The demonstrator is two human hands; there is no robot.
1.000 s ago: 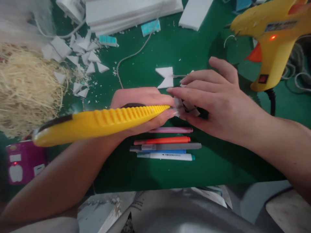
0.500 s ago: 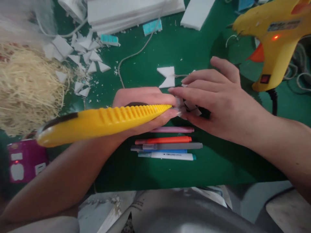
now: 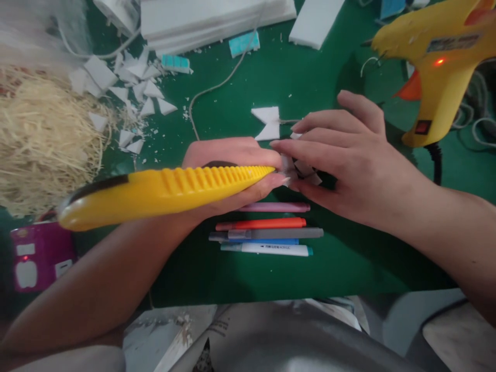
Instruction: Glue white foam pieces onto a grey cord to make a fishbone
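Wrapped around a yellow utility knife (image 3: 170,188) is my left hand (image 3: 232,155), closed, with the knife's ridged narrow end pointing right. The blade is mostly hidden between my hands. My right hand (image 3: 341,150) is bent over small white foam pieces (image 3: 306,168), its thumb and index finger gripping a white foam piece (image 3: 287,164) at the knife's tip, while the other fingers stretch above it. Just beyond the fingertips lies a notched white foam piece (image 3: 269,123) with a thin stick or cord running from it under my right hand.
Several markers (image 3: 271,223) lie below my hands. A yellow glue gun (image 3: 437,57) with a lit red light stands at right. At left are wood-straw shreds (image 3: 46,139), foam scraps (image 3: 132,77) and a magenta box (image 3: 42,258). White foam boards (image 3: 217,20) lie at the back.
The rear end of the knife handle has risen very slightly. Both hands stay almost in the same place.
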